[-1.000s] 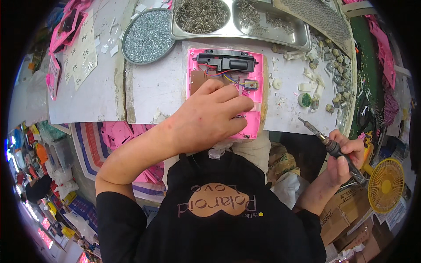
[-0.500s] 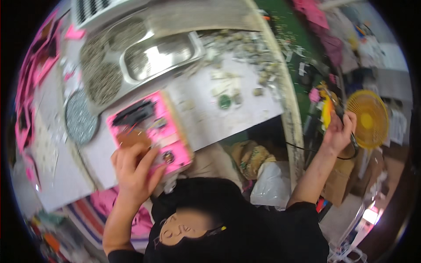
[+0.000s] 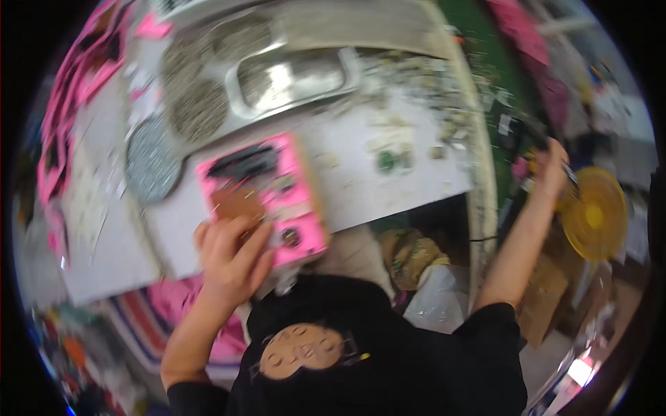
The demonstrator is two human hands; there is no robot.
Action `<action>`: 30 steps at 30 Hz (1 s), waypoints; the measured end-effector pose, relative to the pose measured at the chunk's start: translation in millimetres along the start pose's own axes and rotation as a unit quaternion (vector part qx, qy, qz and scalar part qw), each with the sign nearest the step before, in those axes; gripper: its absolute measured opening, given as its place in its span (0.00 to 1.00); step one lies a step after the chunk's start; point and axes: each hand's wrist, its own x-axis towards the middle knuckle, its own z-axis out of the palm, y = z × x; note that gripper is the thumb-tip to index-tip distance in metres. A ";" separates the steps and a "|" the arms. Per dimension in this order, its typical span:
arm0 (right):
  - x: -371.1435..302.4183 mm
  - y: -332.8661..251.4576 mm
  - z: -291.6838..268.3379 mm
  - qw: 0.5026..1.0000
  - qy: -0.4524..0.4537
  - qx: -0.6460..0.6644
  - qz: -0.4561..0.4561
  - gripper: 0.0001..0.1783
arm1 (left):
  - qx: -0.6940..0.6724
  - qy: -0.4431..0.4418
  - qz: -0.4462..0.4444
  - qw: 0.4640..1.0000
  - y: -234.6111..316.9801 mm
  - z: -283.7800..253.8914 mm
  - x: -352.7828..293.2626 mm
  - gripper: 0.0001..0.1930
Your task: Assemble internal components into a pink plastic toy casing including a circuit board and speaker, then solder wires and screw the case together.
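Half-curled left hand [image 3: 232, 256] is apparently pinching a brown board [image 3: 238, 202] in position over pink casing [image 3: 300, 186], steadiness needed next; right hand [image 3: 553, 170] gripping dark tool [image 3: 535, 133].

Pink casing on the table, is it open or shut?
Open: the pink casing shows its inside, with the black module and brown board visible.

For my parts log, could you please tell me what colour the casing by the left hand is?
The casing is bright pink, seen best in the head view.
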 end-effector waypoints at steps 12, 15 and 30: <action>-245.9 -28.4 125.8 0.924 -0.370 0.061 -0.070 0.14 | -0.058 0.029 -0.018 0.998 -1.5 0.8 -0.5 0.22; -286.0 -59.6 171.2 0.886 -0.444 0.046 -0.127 0.10 | -0.043 0.042 -0.024 0.998 1.4 1.6 -1.4 0.24; -322.8 -79.6 224.2 0.840 -0.481 -0.049 -0.245 0.05 | -0.040 0.033 -0.020 0.998 1.6 7.3 -1.8 0.20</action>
